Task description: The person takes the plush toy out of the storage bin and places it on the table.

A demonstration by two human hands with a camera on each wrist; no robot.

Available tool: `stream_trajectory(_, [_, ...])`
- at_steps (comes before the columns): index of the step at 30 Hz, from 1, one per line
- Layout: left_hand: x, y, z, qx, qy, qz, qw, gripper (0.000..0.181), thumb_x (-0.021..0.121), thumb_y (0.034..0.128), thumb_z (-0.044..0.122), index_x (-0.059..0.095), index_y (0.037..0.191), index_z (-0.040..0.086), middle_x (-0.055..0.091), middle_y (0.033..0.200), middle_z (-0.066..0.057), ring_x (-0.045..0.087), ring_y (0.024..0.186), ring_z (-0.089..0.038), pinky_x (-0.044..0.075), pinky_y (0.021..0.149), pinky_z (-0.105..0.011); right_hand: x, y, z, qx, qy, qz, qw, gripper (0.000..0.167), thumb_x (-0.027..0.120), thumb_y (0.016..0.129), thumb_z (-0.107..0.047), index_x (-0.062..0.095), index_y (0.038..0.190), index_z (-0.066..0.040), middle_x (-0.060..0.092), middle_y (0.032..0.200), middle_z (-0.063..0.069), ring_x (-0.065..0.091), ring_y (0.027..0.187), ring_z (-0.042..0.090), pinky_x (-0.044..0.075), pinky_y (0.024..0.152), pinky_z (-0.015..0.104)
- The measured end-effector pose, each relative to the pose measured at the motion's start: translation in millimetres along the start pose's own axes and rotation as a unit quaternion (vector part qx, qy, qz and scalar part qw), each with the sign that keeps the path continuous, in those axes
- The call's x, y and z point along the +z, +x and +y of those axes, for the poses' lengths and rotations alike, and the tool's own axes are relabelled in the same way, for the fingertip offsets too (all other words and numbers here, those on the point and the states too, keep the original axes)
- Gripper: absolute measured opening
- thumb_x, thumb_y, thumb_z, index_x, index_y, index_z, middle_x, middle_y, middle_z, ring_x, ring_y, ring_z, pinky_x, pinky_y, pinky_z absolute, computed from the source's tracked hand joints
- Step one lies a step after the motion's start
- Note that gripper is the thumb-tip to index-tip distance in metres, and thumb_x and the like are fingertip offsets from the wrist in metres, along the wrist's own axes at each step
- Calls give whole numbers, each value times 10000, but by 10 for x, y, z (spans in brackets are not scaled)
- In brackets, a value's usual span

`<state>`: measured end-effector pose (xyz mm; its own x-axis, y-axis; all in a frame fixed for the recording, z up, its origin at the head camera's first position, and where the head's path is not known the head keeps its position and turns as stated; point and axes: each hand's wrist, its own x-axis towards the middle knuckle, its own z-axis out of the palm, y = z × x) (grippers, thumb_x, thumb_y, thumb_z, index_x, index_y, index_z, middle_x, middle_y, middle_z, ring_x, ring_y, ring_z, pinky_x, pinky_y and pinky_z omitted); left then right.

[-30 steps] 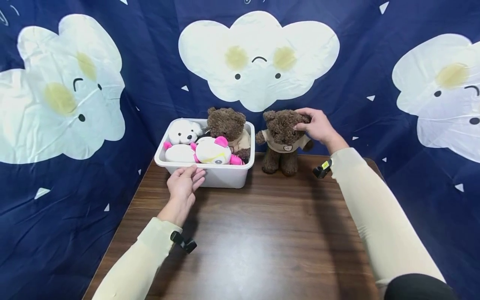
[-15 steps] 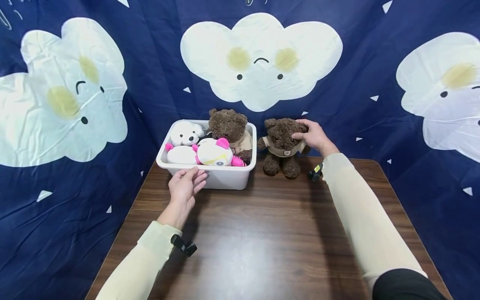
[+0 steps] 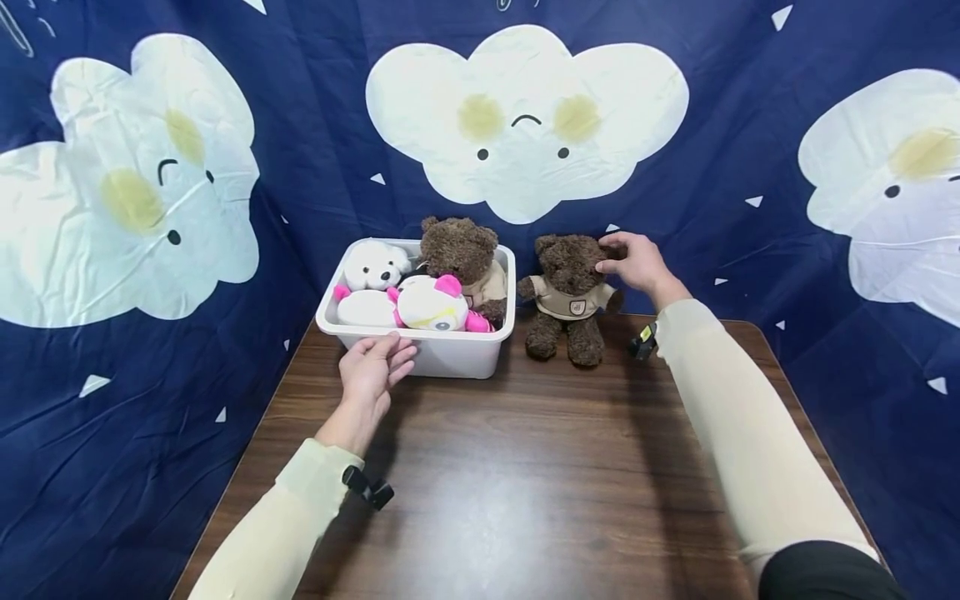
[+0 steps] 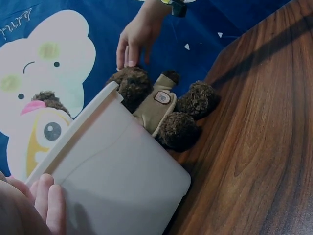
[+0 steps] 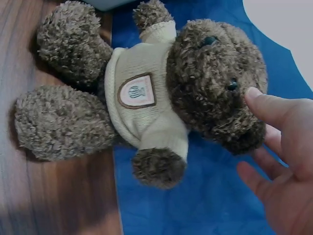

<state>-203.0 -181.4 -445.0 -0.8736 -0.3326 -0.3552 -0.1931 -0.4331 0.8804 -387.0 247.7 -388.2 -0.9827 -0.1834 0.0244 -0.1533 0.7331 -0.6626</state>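
Note:
A brown teddy bear in a beige sweater with a badge sits upright on the table, right of a white plastic bin. My right hand is at the side of its head; in the right wrist view the thumb tip touches the fur near an eye, while the other fingers are spread loosely by the ear. My left hand holds the bin's front rim, thumb at the top and fingers against the outer wall. Part of that thumb is hidden in the left wrist view.
Inside the bin are a white plush dog, a white and pink plush toy and another brown teddy bear. The wooden table meets a blue cloth backdrop with cloud faces close behind the bin.
The teddy bear has gone from standing upright to sitting on the table. My right hand came down with it, then shifted slightly right on its head. My left hand stays at the bin.

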Motion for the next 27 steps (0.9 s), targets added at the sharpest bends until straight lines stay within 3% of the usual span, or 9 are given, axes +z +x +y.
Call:
stream_trajectory(6, [9,5,20,19,24,27,10000,162,663,1006,143,540,1077,66,791,837,-23,781,781,-149,640,816,-362,-115,31,-233,-286,-114,-19,9995,539,734,967,-216,545,1455,-91,499,1533,185,446,1415,383,428,1115,591])
stream_trajectory(12, [-12,10,34,61,-9,77,10000,144,668,1001,137,559,1069,70,794,856,-45,781,770,-155,650,750,-331,-99,84,-668,-940,-147,-49,9954,562,766,940,-285,572,1433,-98,566,1477,160,496,1390,347,413,1147,560])
stream_trajectory(19, [-25,18,21,47,59,26,10000,164,674,998,146,549,1071,68,787,816,-9,770,724,-124,644,682,-265,233,186,-1218,-1538,-37,-436,9871,641,806,896,-341,563,1440,-107,577,1467,137,536,1352,324,425,1153,522])
stream_trajectory(27, [-30,14,-5,7,59,23,10000,184,689,991,159,545,1063,71,790,827,-16,769,721,-123,639,649,-250,686,203,-1690,-1613,-20,-795,9837,822,819,866,-433,441,1535,-139,496,1527,149,517,1363,340,491,1087,480])
